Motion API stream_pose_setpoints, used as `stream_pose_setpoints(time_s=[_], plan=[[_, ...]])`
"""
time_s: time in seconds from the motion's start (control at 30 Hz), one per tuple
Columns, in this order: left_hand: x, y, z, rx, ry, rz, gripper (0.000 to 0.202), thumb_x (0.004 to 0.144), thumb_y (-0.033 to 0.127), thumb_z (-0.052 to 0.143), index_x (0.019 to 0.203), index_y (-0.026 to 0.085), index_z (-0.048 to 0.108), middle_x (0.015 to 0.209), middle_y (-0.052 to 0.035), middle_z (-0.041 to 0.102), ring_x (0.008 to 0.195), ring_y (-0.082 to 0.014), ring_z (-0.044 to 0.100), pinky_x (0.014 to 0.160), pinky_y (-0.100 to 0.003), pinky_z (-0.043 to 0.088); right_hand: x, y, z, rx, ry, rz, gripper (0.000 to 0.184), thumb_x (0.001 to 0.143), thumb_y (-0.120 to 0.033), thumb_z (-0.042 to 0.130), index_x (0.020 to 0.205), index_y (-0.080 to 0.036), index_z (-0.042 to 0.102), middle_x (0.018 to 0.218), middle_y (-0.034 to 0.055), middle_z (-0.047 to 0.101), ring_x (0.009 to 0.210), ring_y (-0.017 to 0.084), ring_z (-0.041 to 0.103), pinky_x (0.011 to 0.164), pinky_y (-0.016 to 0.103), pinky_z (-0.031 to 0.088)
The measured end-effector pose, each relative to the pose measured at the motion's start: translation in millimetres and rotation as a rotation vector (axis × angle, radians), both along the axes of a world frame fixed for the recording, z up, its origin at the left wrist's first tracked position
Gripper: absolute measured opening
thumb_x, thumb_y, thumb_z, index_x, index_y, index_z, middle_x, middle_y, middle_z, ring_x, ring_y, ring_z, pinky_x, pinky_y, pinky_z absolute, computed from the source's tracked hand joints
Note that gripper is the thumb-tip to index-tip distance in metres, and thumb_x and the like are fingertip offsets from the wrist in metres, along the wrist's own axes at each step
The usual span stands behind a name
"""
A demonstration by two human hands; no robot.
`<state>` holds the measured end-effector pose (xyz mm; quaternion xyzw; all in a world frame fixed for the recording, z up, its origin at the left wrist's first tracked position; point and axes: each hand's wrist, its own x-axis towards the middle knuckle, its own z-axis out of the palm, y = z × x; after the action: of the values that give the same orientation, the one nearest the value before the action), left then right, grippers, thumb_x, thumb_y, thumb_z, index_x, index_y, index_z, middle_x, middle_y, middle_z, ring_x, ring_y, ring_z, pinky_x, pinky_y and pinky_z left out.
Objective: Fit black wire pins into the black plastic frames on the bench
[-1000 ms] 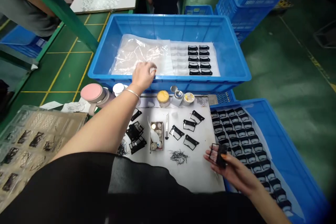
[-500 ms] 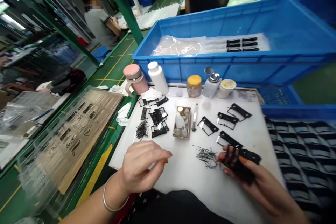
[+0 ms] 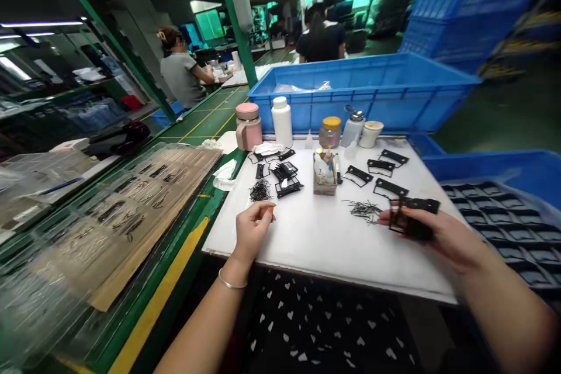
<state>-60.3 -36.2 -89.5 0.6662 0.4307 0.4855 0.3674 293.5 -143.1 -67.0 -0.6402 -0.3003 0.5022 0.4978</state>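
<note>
My left hand [image 3: 254,226] hovers over the left of the white work board [image 3: 302,239], thumb and fingers pinched together. Whatever lies between the fingertips, if anything, is too small to make out. Just beyond it is a pile of thin black strips [image 3: 260,190]. In my right hand [image 3: 442,234] are black plastic frames [image 3: 414,219], gripped at the right side of the board; I cannot tell how many. A second pile of dark strips [image 3: 364,210] lies beside its fingertips. Several loose black frames [image 3: 390,188] rest beyond that hand, and more frames [image 3: 287,178] lie overlapped at the left.
A small box [image 3: 325,187] of bottles stands mid-board beside a pen-like tool [image 3: 338,169]. Along the back are a pink mug [image 3: 249,128], a white bottle [image 3: 281,123] and a yellow-lidded jar [image 3: 330,133]. Behind is a blue crate [image 3: 363,102]. Two people work farther off.
The view has tilted up and drawn back, showing more of the room and the patterned black cloth below. My left hand is nearer the left strip pile. My right hand still holds the black frames.
</note>
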Motion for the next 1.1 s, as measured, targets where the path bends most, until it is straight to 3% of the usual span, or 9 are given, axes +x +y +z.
stream_pose_setpoints(time_s=[0.07, 0.17, 0.33, 0.57, 0.8, 1.1], plan=[[-2.6, 5.5, -6.4, -0.032, 0.001, -0.058, 0.020, 0.085, 0.029, 0.060, 0.093, 0.012, 0.068, 0.067, -0.0031, 0.062, 0.062, -0.0129, 0.059, 0.063, -0.022, 0.049, 0.0, -1.1, 1.6, 0.024, -0.160, -0.009, 0.025, 0.075, -0.041, 0.065, 0.089, -0.021, 0.070, 0.102, 0.0120, 0.072, 0.101, 0.032, 0.066, 0.077, 0.041, 0.058], [-6.0, 12.1, -11.5, -0.065, -0.022, -0.110, 0.023, 0.085, 0.031, 0.060, 0.095, 0.012, 0.067, 0.069, -0.0033, 0.063, 0.065, -0.0134, 0.060, 0.065, -0.022, 0.049, 6.7, -3.0, -0.6, 0.019, -0.340, -0.177, 0.028, 0.068, -0.037, 0.073, 0.087, -0.016, 0.068, 0.095, 0.0118, 0.072, 0.089, 0.030, 0.068, 0.071, 0.037, 0.057], [-11.2, 17.7, -13.6, -0.103, -0.064, -0.182, 0.026, 0.084, 0.034, 0.062, 0.096, 0.012, 0.067, 0.068, -0.0027, 0.062, 0.065, -0.0134, 0.059, 0.064, -0.022, 0.049, 16.1, -3.7, -2.2, -0.089, -0.602, -0.262, 0.029, 0.076, -0.037, 0.072, 0.091, -0.013, 0.066, 0.090, 0.0094, 0.070, 0.082, 0.023, 0.067, 0.071, 0.035, 0.055], [-14.0, 20.3, -15.0, -0.131, -0.145, -0.232, 0.030, 0.083, 0.037, 0.063, 0.097, 0.011, 0.066, 0.069, -0.0030, 0.061, 0.066, -0.0134, 0.058, 0.064, -0.022, 0.050, 13.8, -3.4, 3.5, -0.241, -1.036, -0.284, 0.032, 0.086, -0.038, 0.066, 0.108, -0.015, 0.062, 0.109, 0.0080, 0.062, 0.103, 0.023, 0.058, 0.091, 0.045, 0.046], [-20.6, 19.3, -18.5, -0.178, -0.176, -0.285, 0.036, 0.080, 0.043, 0.064, 0.097, 0.011, 0.066, 0.069, -0.0036, 0.061, 0.066, -0.0142, 0.058, 0.064, -0.022, 0.051, 13.9, -23.1, -2.1, -0.254, -1.193, -0.441, 0.032, 0.091, -0.039, 0.060, 0.113, -0.016, 0.061, 0.109, 0.0076, 0.062, 0.099, 0.021, 0.060, 0.088, 0.043, 0.049], [-22.1, 20.6, -20.4, -0.201, -0.136, -0.305, 0.040, 0.080, 0.047, 0.065, 0.098, 0.012, 0.065, 0.072, -0.0036, 0.062, 0.069, -0.0150, 0.058, 0.066, -0.023, 0.051, 9.3, -37.8, -34.4, -0.207, -1.176, -0.719, 0.025, 0.095, -0.036, 0.056, 0.104, -0.014, 0.062, 0.098, 0.0052, 0.064, 0.085, 0.017, 0.062, 0.079, 0.037, 0.053]])
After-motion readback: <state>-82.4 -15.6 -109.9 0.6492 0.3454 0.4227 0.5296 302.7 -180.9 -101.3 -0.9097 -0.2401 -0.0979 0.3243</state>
